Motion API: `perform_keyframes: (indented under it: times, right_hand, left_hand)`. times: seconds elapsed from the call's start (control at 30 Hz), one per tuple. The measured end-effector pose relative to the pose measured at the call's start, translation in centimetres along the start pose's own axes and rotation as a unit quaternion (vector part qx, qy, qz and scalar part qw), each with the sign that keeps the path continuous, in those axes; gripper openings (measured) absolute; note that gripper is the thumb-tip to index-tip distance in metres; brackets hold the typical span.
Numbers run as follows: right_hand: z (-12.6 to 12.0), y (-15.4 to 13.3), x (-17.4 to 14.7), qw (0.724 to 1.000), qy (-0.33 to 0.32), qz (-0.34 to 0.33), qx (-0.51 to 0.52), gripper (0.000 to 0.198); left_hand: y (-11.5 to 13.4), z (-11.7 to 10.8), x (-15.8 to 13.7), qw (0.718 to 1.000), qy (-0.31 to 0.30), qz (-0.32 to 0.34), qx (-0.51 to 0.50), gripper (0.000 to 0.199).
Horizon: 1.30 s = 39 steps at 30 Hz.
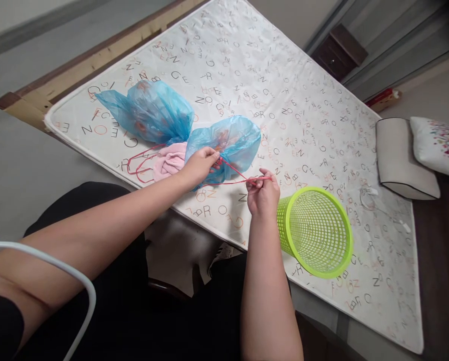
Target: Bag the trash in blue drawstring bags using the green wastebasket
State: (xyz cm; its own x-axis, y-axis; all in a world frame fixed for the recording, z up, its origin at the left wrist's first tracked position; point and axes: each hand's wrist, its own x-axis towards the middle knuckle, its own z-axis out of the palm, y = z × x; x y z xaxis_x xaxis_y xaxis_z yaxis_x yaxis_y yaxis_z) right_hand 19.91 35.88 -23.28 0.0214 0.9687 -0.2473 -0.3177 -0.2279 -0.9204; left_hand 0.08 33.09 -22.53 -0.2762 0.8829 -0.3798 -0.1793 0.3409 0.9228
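My left hand pinches a red string beside a translucent blue plastic bag, whose orange-brown contents show dimly through the film. The string stretches across to my right hand, whose fingers are curled around it. A second blue plastic bag, bunched at its far left end, lies further left. Between the two bags sits a folded pink cloth, partly hidden behind my left hand. Loose red string also loops out to the left of the cloth.
A lime-green mesh basket stands close to the right of my right hand. Everything lies on a letter-printed mattress in a wooden frame. A beige cushion and a white pillow are at the right; a white cable curves at lower left.
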Motion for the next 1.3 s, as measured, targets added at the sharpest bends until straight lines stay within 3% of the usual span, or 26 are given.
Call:
perform_keyframes:
  times: [0.4, 0.5, 0.6, 0.7, 0.77, 0.87, 0.9, 0.97, 1.03, 1.13, 1.3]
  right_hand:
    - [-0.1, -0.6, -0.2, 0.999, 0.004, 0.028, 0.028, 0.012]
    - [-0.2, -0.8, -0.2, 0.998, -0.007, 0.046, 0.044, 0.013]
    - [0.2, -0.9, -0.4, 0.996, -0.027, 0.059, 0.059, 0.014]
    - [0.4, -1.3, -0.4, 0.995, -0.018, 0.062, 0.077, 0.013]
    - [0.2, -1.8, -0.5, 0.993, 0.027, 0.059, 0.098, 0.012]
    - [-0.1, -2.7, -0.6, 0.986, 0.064, 0.055, 0.146, 0.014]
    - [-0.2, -3.0, -0.6, 0.983, 0.061, 0.048, 0.164, 0.015]
    - [-0.3, -3.6, -0.8, 0.980, 0.051, 0.016, 0.189, 0.019]
    - [-0.2, -4.2, -1.0, 0.979, 0.051, -0.031, 0.197, 0.021]
    - [-0.3, -4.6, -1.0, 0.977, 0.069, -0.084, 0.184, 0.021]
    - [-0.6, -4.6, -0.9, 0.985, 0.083, -0.114, 0.098, 0.026]
  left_hand:
    - [0.9, -0.1, -0.9, 0.989, -0.020, -0.072, -0.126, 0.012]
    - [0.9, -0.2, -0.7, 0.986, -0.056, -0.070, -0.140, 0.014]
    - [0.5, -0.2, -0.4, 0.991, -0.085, -0.077, -0.071, 0.018]
    - [0.0, -0.9, -0.2, 0.985, -0.130, -0.017, 0.114, 0.033]
    - [-0.3, -1.7, -0.4, 0.932, -0.233, 0.049, 0.273, 0.052]
    - [-0.4, -2.7, -0.8, 0.795, -0.377, 0.071, 0.470, 0.071]
    - [-0.4, -2.9, -0.9, 0.761, -0.391, 0.062, 0.514, 0.068]
    - [-0.4, -2.9, -1.0, 0.728, -0.385, 0.058, 0.564, 0.053]
    - [-0.3, -2.7, -0.9, 0.730, -0.370, 0.070, 0.571, 0.040]
    - [0.1, -2.4, -0.8, 0.757, -0.365, 0.082, 0.536, 0.036]
    - [0.8, -2.3, -1.6, 0.818, -0.450, 0.023, 0.357, 0.053]
